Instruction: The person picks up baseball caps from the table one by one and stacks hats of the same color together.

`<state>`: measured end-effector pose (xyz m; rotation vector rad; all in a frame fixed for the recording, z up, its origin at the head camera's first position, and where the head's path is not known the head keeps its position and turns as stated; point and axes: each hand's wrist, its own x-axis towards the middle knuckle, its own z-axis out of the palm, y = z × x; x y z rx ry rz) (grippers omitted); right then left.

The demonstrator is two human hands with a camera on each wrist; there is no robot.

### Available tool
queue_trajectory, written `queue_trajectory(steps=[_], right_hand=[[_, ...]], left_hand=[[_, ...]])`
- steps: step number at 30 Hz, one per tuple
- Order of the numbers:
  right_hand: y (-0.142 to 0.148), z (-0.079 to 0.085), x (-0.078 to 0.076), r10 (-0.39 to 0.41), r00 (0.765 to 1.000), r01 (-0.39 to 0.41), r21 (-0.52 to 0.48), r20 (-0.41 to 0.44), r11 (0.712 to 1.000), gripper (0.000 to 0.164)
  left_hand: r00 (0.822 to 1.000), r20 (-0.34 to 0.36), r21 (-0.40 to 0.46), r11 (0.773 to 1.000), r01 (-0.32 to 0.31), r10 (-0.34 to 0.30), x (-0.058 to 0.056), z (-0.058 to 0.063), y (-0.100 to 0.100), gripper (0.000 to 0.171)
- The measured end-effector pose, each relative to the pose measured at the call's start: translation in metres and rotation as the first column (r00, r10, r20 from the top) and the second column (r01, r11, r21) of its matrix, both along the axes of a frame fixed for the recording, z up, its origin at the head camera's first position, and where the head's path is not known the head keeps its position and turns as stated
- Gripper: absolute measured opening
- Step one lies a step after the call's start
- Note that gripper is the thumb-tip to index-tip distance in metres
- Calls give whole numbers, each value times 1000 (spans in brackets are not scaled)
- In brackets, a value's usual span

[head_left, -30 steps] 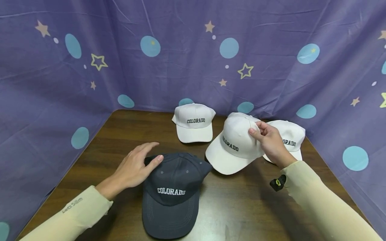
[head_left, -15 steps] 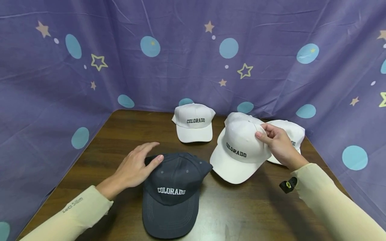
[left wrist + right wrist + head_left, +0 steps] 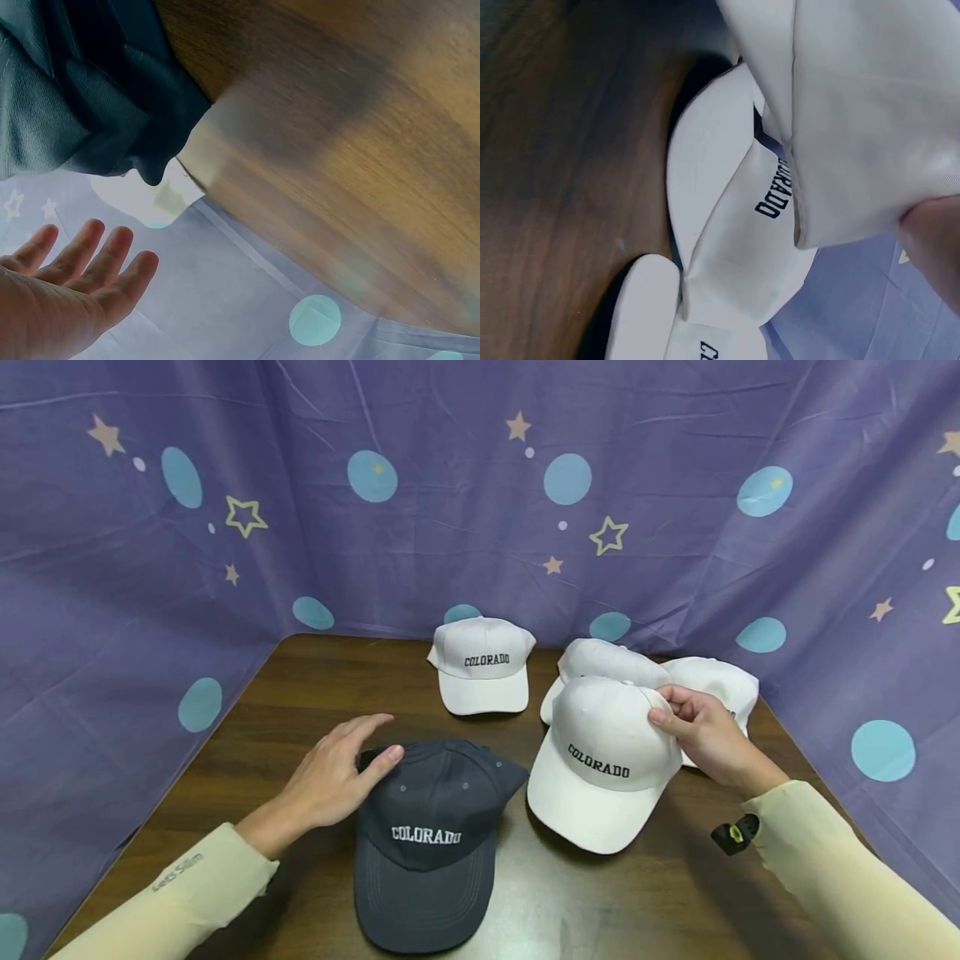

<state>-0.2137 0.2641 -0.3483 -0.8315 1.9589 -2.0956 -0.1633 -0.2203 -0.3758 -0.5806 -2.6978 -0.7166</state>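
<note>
My right hand (image 3: 708, 739) pinches a white baseball cap (image 3: 607, 735) at the side of its crown, thumb in front. Black COLORADO lettering runs across it, and its visor tilts down toward me. Up close in the right wrist view, the same cap (image 3: 870, 120) fills the upper right, a fingertip (image 3: 937, 244) at its edge. A dark navy cap (image 3: 427, 852) with white lettering lies visor toward me on the table. Beside its crown is my left hand (image 3: 330, 777), fingers loosely extended. The left wrist view shows these fingers (image 3: 105, 259) apart from the dark cap (image 3: 82, 105).
One white cap (image 3: 483, 660) stands at the back middle of the wooden table (image 3: 330, 685). Behind the held cap are a second white cap (image 3: 600, 658) and a third (image 3: 723, 681) farther right, both partly hidden. A purple patterned curtain (image 3: 465, 552) encloses the back and sides.
My right hand has drawn the white cap toward me and slightly right, uncovering another white cap behind it. The left hand and dark cap have stayed in place.
</note>
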Motion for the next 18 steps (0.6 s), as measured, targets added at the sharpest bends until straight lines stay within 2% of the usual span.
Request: queue_trajectory(steps=[10,18], right_hand=[[9,-6,13,147,987,-149,30,63,988,18],[10,-15,20,267,962,-267,-3,62,964,23]], left_hand=[[1000,-2,16,1000,3,-3,-2,3,-2,55],[1000,-7,19,1000,13,-13,-2,8,2,55]])
